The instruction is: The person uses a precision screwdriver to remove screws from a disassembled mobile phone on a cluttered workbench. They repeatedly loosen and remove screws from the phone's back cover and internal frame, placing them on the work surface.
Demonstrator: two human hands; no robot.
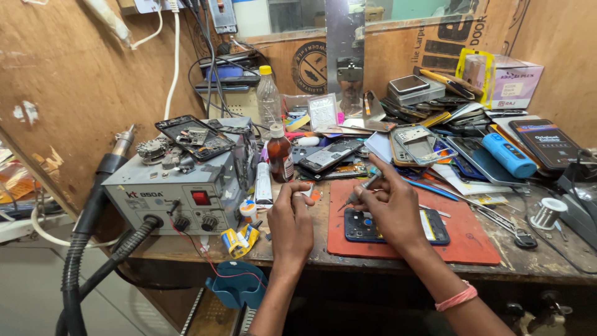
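An opened blue phone lies on a red work mat at the bench's front. My right hand rests over the phone and grips a thin grey screwdriver whose tip points down toward the phone's upper left corner. My left hand hovers just left of the mat, fingers curled around a small white object that I cannot make out. A pink band circles my right wrist.
A grey hot-air rework station with black hose stands at left, phone parts on top. A brown bottle, a clear bottle, a blue cylinder, a solder spool and several phones crowd the bench behind the mat.
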